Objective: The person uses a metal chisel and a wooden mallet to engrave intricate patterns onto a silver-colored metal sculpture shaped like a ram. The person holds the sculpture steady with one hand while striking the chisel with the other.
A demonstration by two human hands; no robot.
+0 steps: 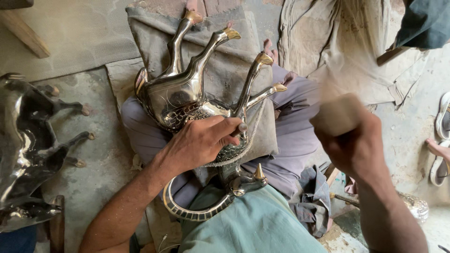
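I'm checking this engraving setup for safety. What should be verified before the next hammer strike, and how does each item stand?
1. Upside-down polished metal animal figure rests on the grey cloth pad over the lap: ok.
2. Left hand presses on the figure's body: ok.
3. Thin tool under the left fingers: tip hidden, cannot tell.
4. Right hand raised with a wooden block: blurred, grip cannot tell.
5. Second metal figure lies apart at left: ok.

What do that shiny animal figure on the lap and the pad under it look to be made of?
The animal figure looks like polished metal, silvery with brass-coloured hooves: it mirrors light and bears engraved patterns. The pad beneath seems coarse woven cloth, dull and dusty. The left hand presses a tool on it; the right hand grips a blurred wooden-looking block.
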